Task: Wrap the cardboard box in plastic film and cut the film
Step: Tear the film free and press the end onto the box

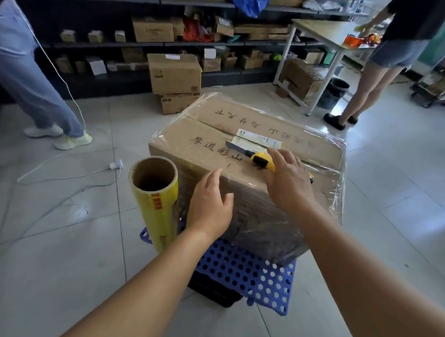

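The cardboard box (245, 154) stands mid-scene on a blue perforated crate (249, 272), itself on the tiled floor (56, 262). Plastic film (326, 179) already covers its sides and overlaps the top edges; the centre of the top face looks bare, though I cannot be certain.

The film roll (155, 203) stands upright at the box's near left corner, just beside it, yellow label outward, cardboard core open at the top. Film runs from the roll onto the near face of the box; it does not appear cut.

My left hand (209, 203) lies flat against the near face of the box by the upper edge, fingers straight, gripping nothing. My right hand (288, 179) rests over the near top edge, fingers spread and relaxed, covering the handle end of the yellow utility knife (258, 157). I cannot tell whether it grips the handle or merely lies over it. The knife lies on the top face with its blade (235, 145) extended, pointing left towards the shipping label (261, 139).

Assessment: wrapping looks largely complete; cutting remains.

Risks:
- The exposed blade may nick my fingers if lifted carelessly.
- A slipped cut may score the carton.
- The roll, standing unsupported, may topple and drag the film loose.
- A white cable (61, 175) trails across the floor at left, a trip hazard.
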A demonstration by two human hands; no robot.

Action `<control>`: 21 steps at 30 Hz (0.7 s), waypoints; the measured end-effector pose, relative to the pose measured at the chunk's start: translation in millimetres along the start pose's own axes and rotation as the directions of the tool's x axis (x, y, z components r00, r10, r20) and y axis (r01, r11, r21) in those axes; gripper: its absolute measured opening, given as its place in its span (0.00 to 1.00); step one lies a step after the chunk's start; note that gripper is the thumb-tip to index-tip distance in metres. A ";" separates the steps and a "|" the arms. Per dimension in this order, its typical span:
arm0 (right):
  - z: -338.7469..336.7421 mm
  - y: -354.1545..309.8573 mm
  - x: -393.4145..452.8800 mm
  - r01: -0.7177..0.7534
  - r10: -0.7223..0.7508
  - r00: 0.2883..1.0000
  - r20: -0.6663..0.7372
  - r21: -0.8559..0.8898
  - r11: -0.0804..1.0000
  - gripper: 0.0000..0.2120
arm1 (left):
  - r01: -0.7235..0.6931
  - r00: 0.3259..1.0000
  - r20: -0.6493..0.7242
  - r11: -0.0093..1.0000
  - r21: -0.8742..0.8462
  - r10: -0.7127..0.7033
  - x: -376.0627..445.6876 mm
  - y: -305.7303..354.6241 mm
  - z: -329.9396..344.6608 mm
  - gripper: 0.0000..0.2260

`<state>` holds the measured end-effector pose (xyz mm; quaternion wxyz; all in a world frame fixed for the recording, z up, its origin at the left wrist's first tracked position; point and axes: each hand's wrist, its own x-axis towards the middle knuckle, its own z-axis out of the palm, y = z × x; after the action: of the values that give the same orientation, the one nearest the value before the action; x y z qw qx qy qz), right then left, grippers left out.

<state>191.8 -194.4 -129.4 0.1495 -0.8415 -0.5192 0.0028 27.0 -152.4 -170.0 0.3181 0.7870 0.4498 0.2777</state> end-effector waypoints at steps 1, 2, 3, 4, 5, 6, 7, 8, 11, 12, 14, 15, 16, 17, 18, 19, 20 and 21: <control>-0.2 -3.0 -9.6 0.012 -0.012 1.000 -0.023 0.004 1.000 0.24 | -0.001 1.000 0.003 1.000 -0.017 0.001 -6.5 -2.0 0.4 0.24; 0.4 -6.0 -19.4 0.021 -0.020 0.999 -0.035 0.003 1.000 0.24 | -0.002 1.000 0.010 0.999 -0.032 0.002 -12.9 -4.6 1.5 0.23; 2.4 -8.4 -28.9 0.027 -0.027 0.999 -0.042 -0.003 1.000 0.24 | 0.002 1.000 0.020 0.999 -0.041 -0.001 -19.6 -7.8 3.1 0.23; 5.4 -10.4 -38.8 0.031 -0.031 0.999 -0.045 -0.013 0.999 0.24 | 0.012 0.999 0.037 0.999 -0.044 -0.010 -26.4 -11.7 5.3 0.24; 8.7 -11.3 -48.9 0.028 -0.029 0.999 -0.043 -0.014 0.999 0.23 | 0.026 0.998 0.060 0.999 -0.047 -0.023 -32.7 -16.1 8.0 0.24; 11.9 -11.2 -59.1 0.019 -0.020 0.999 -0.037 -0.007 1.000 0.23 | 0.045 0.995 0.090 0.998 -0.053 -0.040 -38.4 -20.5 11.3 0.24; 15.6 -10.2 -68.4 0.009 -0.009 1.000 -0.026 0.000 1.000 0.22 | 0.071 0.990 0.125 0.996 -0.063 -0.063 -43.7 -25.0 14.9 0.24; 19.8 -8.6 -77.2 0.000 0.000 1.000 -0.012 -0.007 1.000 0.22 | 0.098 0.983 0.163 0.993 -0.072 -0.085 -48.2 -29.5 18.6 0.24; 35.3 -1.9 -99.4 0.034 -0.036 0.999 -0.030 -0.085 0.996 0.21 | 0.164 0.958 0.247 0.984 -0.064 -0.144 -57.5 -44.0 33.6 0.24; 41.7 0.4 -105.2 0.067 -0.073 0.996 -0.058 -0.106 0.992 0.20 | 0.178 0.951 0.265 0.983 -0.049 -0.159 -59.7 -48.9 39.5 0.24; 55.7 6.1 -114.3 0.105 -0.115 0.991 -0.073 -0.129 0.986 0.19 | 0.204 0.937 0.294 0.979 -0.024 -0.188 -62.4 -58.7 52.7 0.23; 62.3 8.8 -118.0 0.105 -0.112 0.993 -0.044 -0.133 0.985 0.19 | 0.219 0.930 0.307 0.975 -0.022 -0.202 -62.6 -64.1 59.6 0.23; 68.8 11.7 -120.5 0.099 -0.101 0.995 -0.010 -0.133 0.986 0.19 | 0.232 0.924 0.318 0.972 -0.029 -0.211 -62.1 -69.2 66.9 0.23; 75.6 15.6 -121.9 0.095 -0.093 0.995 0.019 -0.131 0.987 0.20 | 0.235 0.923 0.321 0.971 -0.039 -0.211 -60.9 -74.4 75.3 0.22; 82.5 19.9 -123.4 0.096 -0.092 0.995 0.038 -0.136 0.986 0.20 | 0.230 0.926 0.317 0.972 -0.046 -0.204 -59.4 -79.1 84.1 0.21; 88.9 24.1 -125.0 0.108 -0.102 0.994 0.044 -0.151 0.983 0.20 | 0.224 0.931 0.305 0.973 -0.050 -0.199 -57.8 -82.6 93.3 0.20; 95.0 28.4 -126.1 0.131 -0.127 0.991 0.033 -0.172 0.976 0.19 | 0.225 0.937 0.287 0.973 -0.052 -0.201 -55.9 -85.2 102.7 0.20; 101.5 33.3 -126.5 0.158 -0.161 0.987 0.001 -0.194 0.968 0.18 | 0.232 0.941 0.264 0.971 -0.051 -0.211 -53.8 -86.9 112.5 0.19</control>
<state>146.3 -293.6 -253.8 0.0704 -0.8076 -0.5818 -0.0659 38.5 -194.1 -315.8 0.4347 0.7471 0.4787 0.1542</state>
